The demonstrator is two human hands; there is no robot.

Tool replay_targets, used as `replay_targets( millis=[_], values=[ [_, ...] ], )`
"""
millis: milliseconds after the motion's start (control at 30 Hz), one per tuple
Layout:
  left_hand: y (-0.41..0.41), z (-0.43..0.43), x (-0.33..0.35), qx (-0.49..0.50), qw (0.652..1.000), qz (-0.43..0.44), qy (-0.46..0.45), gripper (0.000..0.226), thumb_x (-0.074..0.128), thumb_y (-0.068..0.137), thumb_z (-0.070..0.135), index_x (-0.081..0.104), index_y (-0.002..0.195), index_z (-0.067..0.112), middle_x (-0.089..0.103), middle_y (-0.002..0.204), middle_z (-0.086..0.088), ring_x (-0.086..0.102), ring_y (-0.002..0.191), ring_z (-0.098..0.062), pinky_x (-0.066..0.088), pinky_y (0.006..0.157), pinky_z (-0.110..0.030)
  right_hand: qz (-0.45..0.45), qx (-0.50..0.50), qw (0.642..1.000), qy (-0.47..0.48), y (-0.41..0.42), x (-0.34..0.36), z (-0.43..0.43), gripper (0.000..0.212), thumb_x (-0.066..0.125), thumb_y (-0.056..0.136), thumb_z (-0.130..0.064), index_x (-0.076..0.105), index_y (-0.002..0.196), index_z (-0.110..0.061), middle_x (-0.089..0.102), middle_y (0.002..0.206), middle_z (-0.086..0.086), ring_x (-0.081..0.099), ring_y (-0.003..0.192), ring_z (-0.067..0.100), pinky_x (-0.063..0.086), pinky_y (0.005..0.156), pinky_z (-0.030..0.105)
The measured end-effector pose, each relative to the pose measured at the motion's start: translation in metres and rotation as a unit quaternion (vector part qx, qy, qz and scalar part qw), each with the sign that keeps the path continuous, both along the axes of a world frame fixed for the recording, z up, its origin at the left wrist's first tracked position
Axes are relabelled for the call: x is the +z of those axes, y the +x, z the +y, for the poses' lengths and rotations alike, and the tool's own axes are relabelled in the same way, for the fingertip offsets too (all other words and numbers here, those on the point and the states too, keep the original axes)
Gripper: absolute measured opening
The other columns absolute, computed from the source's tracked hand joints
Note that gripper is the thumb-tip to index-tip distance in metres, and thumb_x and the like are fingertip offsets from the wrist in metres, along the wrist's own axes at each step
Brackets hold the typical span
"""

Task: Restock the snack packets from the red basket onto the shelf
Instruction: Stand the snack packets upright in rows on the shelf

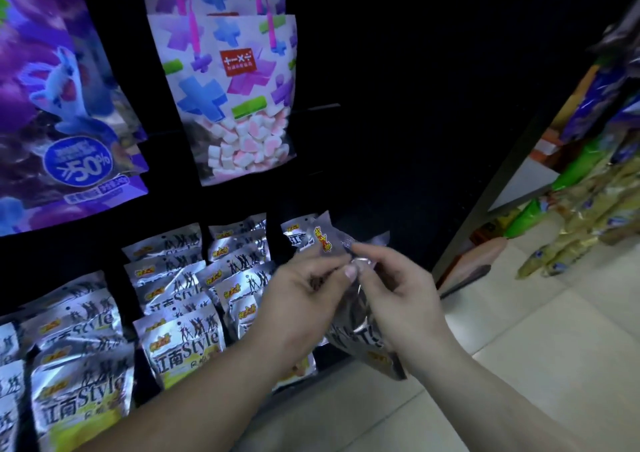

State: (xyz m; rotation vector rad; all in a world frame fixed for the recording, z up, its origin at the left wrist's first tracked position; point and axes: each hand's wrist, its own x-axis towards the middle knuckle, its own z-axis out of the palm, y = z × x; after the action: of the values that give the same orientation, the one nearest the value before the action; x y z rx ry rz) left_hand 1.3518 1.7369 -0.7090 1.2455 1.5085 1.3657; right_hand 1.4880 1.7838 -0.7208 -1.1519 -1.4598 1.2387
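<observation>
A silver snack packet hangs between my hands, its top with a red and yellow logo raised near the rack. My left hand pinches the packet's top edge, and my right hand grips the same top from the right side. Just behind the hands, several matching silver snack packets hang in rows on the dark shelf rack. The red basket is out of sight.
A bag of pink and white marshmallows hangs above the rows, with purple bags to its left. Another shelf with green and yellow goods stands at the right across a pale tiled floor.
</observation>
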Motion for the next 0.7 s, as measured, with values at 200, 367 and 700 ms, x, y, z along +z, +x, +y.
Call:
replay_targets(
  millis=[200, 367, 700],
  values=[
    [0.009, -0.004, 0.002, -0.139, 0.986, -0.05, -0.077, 0.039, 0.056, 0.104, 0.034, 0.056, 0.121, 0.069, 0.028, 0.149, 0.046, 0.01, 0.145, 0.02, 0.021, 0.113, -0.008, 0.06, -0.009, 0.997, -0.047, 0.004, 0.006, 0.002, 0.02, 0.076, 0.086, -0.029, 0.075, 0.106, -0.03, 0.077, 0.098, 0.004, 0.074, 0.095, 0.019, 0.059, 0.083, 0.034],
    [0.001, -0.01, -0.001, -0.185, 0.975, -0.041, -0.118, 0.075, 0.054, 0.097, 0.007, 0.031, 0.154, 0.052, 0.016, 0.161, 0.037, 0.025, 0.139, 0.022, 0.031, 0.091, 0.005, 0.062, 0.026, 0.993, -0.094, 0.008, 0.012, -0.004, 0.05, 0.088, 0.069, -0.035, 0.071, 0.116, -0.028, 0.075, 0.102, 0.013, 0.073, 0.095, 0.031, 0.061, 0.082, 0.045],
    [-0.02, -0.004, -0.029, -0.144, 0.968, 0.2, -0.047, 0.063, 0.06, 0.101, 0.029, 0.032, 0.146, 0.064, 0.05, 0.147, 0.028, 0.072, 0.088, -0.01, 0.058, 0.095, -0.036, -0.026, 0.034, 0.999, -0.019, 0.007, 0.0, -0.007, 0.042, 0.057, 0.095, 0.006, 0.069, 0.111, -0.031, 0.077, 0.086, -0.009, 0.064, 0.06, 0.002, 0.046, 0.056, 0.015]
  ],
)
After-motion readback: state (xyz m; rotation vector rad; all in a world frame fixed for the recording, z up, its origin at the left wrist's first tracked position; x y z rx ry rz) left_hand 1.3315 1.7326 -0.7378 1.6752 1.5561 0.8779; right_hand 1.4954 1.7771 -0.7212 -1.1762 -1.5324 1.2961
